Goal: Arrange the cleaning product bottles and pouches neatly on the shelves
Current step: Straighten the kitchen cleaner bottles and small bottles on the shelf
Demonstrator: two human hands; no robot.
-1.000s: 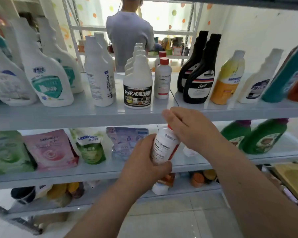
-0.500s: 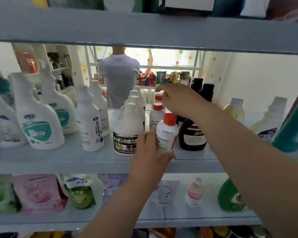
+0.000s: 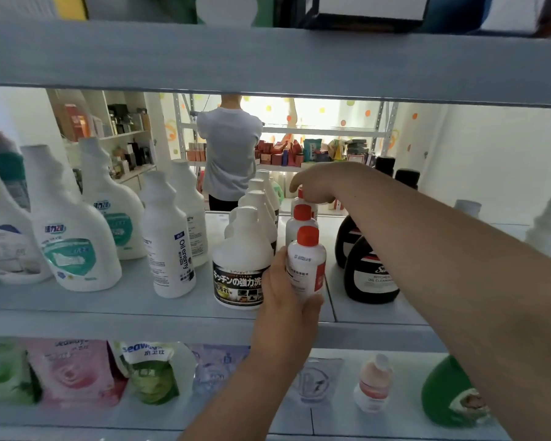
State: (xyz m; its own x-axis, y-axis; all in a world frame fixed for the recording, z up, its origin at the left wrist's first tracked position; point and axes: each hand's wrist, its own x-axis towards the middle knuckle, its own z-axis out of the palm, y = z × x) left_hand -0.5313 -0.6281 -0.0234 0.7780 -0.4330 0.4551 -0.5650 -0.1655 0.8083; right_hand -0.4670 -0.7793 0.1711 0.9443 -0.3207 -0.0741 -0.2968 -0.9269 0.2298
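My left hand [image 3: 288,294] grips a small white bottle with a red cap [image 3: 306,260] standing at the front of the middle shelf [image 3: 159,316]. Behind it stand two more red-capped white bottles in a row; the middle one [image 3: 300,221] shows its cap. My right hand [image 3: 320,183] reaches over them, its fingers curled on the top of the rearmost bottle [image 3: 301,203]. Left of this row is a line of white bottles headed by one with a black Japanese label [image 3: 240,265]. Two black bottles [image 3: 371,268] stand on the right.
White spray bottles [image 3: 74,237] and an "Oil enemy" bottle [image 3: 169,240] fill the shelf's left. Pouches [image 3: 74,374], a small pink bottle [image 3: 373,385] and a green bottle [image 3: 446,393] sit on the lower shelf. An upper shelf board [image 3: 268,58] hangs close overhead. A person [image 3: 229,148] stands behind.
My left hand lifted the red-capped bottle from below onto the middle shelf and set it in front of the row. My right hand moved to the back bottle.
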